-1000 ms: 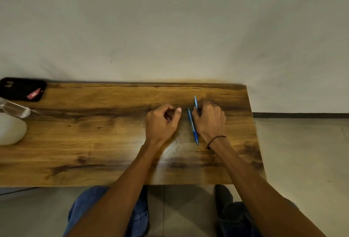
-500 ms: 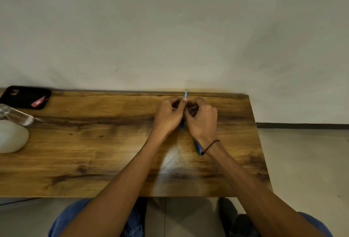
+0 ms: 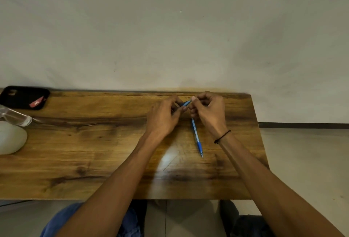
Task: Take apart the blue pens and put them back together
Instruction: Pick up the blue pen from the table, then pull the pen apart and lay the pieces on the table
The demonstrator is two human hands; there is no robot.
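Observation:
Two blue pens are in view on the wooden table (image 3: pixel 94 151). One blue pen (image 3: pixel 196 138) lies on the wood, tip toward me, its far end hidden under my right hand (image 3: pixel 208 112). A second blue pen (image 3: pixel 185 103) is held above the table near the far edge, between both hands. My left hand (image 3: pixel 163 117) pinches its left end, and my right hand's thumb and forefinger pinch its right end. Most of that pen is covered by my fingers.
A black phone case (image 3: pixel 22 97) with a red tag lies at the far left corner. A clear bottle (image 3: pixel 15 116) and a white rounded object (image 3: pixel 10 137) sit at the left edge. The wall runs right behind the table.
My hands have lifted one pen and moved it toward the far edge, tilting it nearly level between them. The other pen has stayed on the table and shows more as my right hand rose.

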